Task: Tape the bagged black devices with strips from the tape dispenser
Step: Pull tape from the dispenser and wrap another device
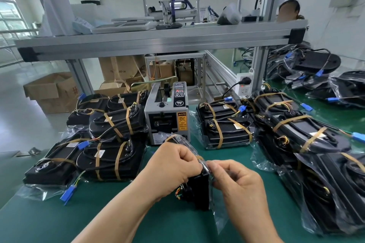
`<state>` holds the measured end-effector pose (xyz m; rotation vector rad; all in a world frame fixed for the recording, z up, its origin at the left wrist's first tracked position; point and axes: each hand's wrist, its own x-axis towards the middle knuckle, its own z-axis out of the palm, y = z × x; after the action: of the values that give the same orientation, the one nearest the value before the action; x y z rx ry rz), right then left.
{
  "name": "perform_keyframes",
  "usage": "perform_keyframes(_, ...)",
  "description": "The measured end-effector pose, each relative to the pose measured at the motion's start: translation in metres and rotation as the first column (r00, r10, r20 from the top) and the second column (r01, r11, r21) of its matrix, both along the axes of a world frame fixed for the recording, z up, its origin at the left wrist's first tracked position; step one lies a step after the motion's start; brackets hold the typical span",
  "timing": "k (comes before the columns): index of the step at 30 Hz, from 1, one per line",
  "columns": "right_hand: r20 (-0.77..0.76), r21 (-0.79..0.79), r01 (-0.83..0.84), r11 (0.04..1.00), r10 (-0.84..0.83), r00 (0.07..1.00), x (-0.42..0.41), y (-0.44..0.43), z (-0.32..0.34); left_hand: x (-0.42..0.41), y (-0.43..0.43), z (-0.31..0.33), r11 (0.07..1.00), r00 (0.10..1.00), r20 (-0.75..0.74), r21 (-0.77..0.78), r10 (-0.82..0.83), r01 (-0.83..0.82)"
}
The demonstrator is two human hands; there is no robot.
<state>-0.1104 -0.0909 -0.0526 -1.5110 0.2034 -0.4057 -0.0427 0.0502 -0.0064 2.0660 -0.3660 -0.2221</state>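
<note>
Nearest the camera, on the green table (118, 213), one bagged black device (200, 191) stands on edge between two hands. The left hand (175, 165) curls over its top, gripping the gathered clear bag (219, 219), and the right hand (239, 181) pinches the same fold from the other side; whether a tape strip lies under the fingers cannot be told. The device looks rigid and probably has some weight, while the bag is thin, slick and crinkly, so it is likely best held by the hard body through the plastic, not by the loose coloured wires at its lower end. Beyond the hands sits one grey tape dispenser (166, 120). Left of it lie about six taped devices (110, 159), stacked and overlapping, each crossed by brown strips. Right of it lie two more taped units (227, 134), then several longer taped ones. Farthest right is a pile of bagged units (316, 63), too tangled to count.
</note>
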Motion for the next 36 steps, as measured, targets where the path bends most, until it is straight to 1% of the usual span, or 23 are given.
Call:
perform_keyframes(6, -0.006, -0.005, 0.0, 1.0, 0.0, 1.0, 0.0, 0.0, -0.001, -0.005, 0.001, -0.002, 1.0, 0.999, 0.021, 0.001, 0.026, -0.026)
perform_keyframes(10, -0.005, 0.014, 0.002, 1.0, -0.002, 1.0, 0.0, 0.0, 0.0, -0.005, 0.002, -0.012, 0.993, 0.995, 0.031, -0.059, 0.1, -0.098)
perform_keyframes(13, -0.006, -0.006, -0.001, 1.0, 0.001, 1.0, 0.0, 0.001, 0.0, -0.005, 0.002, -0.021, 0.991, 0.986, 0.111, -0.044, 0.127, -0.123)
perform_keyframes(16, -0.01, -0.009, -0.01, 1.0, 0.009, 1.0, -0.001, 0.001, 0.001, -0.004, 0.001, -0.026, 0.987, 0.977, 0.147, -0.072, 0.154, -0.145)
perform_keyframes(20, -0.019, -0.018, 0.011, 1.0, -0.011, 1.0, -0.001, 0.0, 0.001, -0.004, 0.003, -0.026, 0.992, 0.985, 0.137, -0.082, 0.106, -0.095)
perform_keyframes(26, -0.027, -0.003, 0.014, 1.0, -0.014, 1.0, 0.0, 0.001, 0.001, -0.004, 0.007, -0.021, 0.998, 0.995, 0.089, -0.037, 0.052, -0.049)
perform_keyframes(31, -0.04, -0.06, 0.024, 0.998, -0.027, 0.999, 0.0, 0.001, 0.002, -0.003, 0.005, -0.022, 0.996, 0.993, 0.096, -0.067, 0.064, -0.058)
perform_keyframes(34, -0.085, -0.142, -0.04, 0.989, 0.029, 0.996, 0.002, -0.008, 0.008, -0.007, 0.005, -0.029, 0.989, 0.99, 0.107, -0.126, 0.09, -0.076)
perform_keyframes(36, -0.061, -0.189, -0.076, 0.979, 0.066, 0.996, 0.009, -0.015, 0.021, -0.011, 0.005, -0.033, 0.985, 0.988, 0.118, -0.151, 0.103, -0.085)
